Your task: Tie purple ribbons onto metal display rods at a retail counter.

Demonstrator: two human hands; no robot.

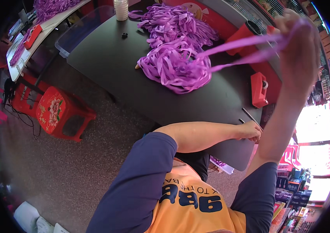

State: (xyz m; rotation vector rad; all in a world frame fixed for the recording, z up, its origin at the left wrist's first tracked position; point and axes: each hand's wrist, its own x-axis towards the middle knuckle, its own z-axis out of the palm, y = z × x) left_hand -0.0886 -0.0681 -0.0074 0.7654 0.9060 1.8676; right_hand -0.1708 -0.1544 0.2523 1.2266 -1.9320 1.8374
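Observation:
My right hand (298, 50) is raised at the upper right, blurred by motion, its fingers closed on a purple ribbon (246, 43). Two strands of that ribbon stretch taut from the hand down to a tangled pile of purple ribbon (172, 72) on the dark table (106, 54). Across my body reaches my left forearm, and my left hand (251, 131) is closed low over the table's right edge. Two thin dark prongs, one a long stick (251, 117), poke out by its fingers. Whether they belong to one tool I cannot make out.
A red tape dispenser (258, 90) stands at the table's right edge. Further back are a larger ribbon heap (176, 23), a white cup stack (121, 9) and a small black object (124, 35). A red flowered stool (56, 110) is on the floor at left, near a white side table (48, 29).

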